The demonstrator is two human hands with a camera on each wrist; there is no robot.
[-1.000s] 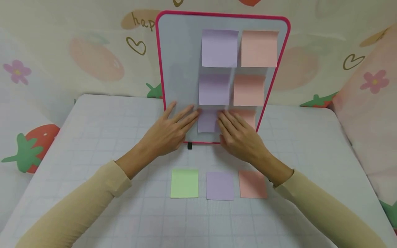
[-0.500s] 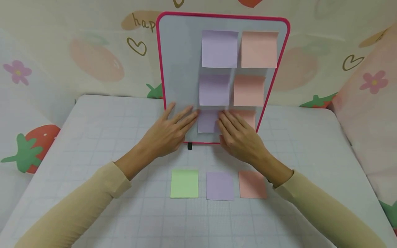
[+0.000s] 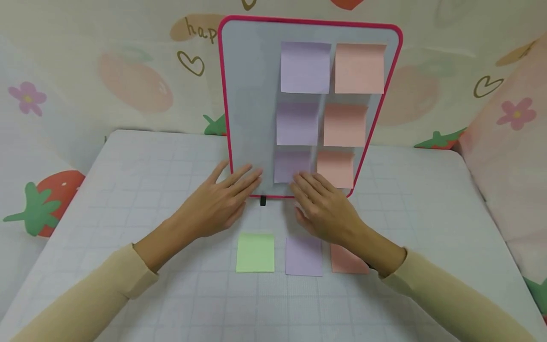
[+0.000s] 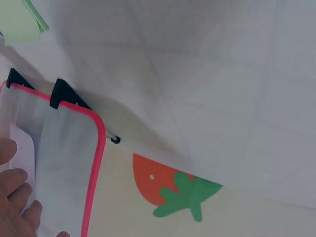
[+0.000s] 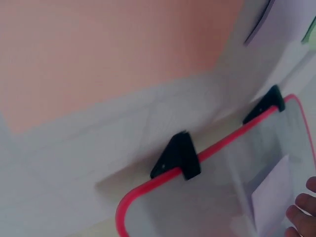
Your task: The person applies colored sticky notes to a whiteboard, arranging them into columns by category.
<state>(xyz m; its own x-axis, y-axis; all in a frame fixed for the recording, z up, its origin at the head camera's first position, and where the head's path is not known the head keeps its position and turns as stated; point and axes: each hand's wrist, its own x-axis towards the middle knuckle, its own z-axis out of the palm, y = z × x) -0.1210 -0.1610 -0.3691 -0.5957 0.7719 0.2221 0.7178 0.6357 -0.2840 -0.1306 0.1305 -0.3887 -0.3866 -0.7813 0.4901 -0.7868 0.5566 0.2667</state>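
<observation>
A whiteboard (image 3: 248,95) with a red-pink frame stands on the table, bearing a column of purple sticky notes and a column of pink ones. My right hand (image 3: 326,209), fingers extended, overlaps the bottom right corner of the lowest purple sticky note (image 3: 292,165) in the head view. Beside it shows the lowest pink sticky note (image 3: 335,168). My left hand (image 3: 215,202) is spread in front of the board's lower left corner and holds nothing. In the left wrist view, fingers (image 4: 17,195) overlap the lifted lower part of a purple note (image 4: 22,153).
In front of the board lie green sticky notes (image 3: 255,252), purple sticky notes (image 3: 304,257) and pink sticky notes (image 3: 348,261), the last partly hidden by my right wrist. Black feet (image 5: 177,155) support the board's lower edge. A patterned cloth (image 3: 136,76) hangs behind the table.
Both hands have drawn down and back from the upper edge of the lowest purple note. More of the lowest pink note now shows, and the right hand hides more of the pink notes on the table.
</observation>
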